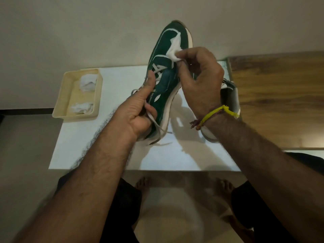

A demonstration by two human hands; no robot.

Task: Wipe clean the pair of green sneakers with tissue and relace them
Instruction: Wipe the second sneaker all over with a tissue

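A green sneaker (166, 50) with a white sole is held up above the white table (108, 137), toe pointing away. My left hand (138, 111) grips its heel end, thumb lying along the laces, and loose grey laces (156, 125) hang below the fingers. My right hand (198, 81) pinches a white tissue (174, 50) and presses it on the sneaker's side near the toe. The second sneaker (229, 97) lies on the table behind my right wrist, mostly hidden.
A cream plastic tray (59, 109) with crumpled tissues (87, 83) sits at the table's left edge. A wooden surface (280, 95) adjoins the table on the right. My bare feet (143, 186) and knees show below the table's front edge.
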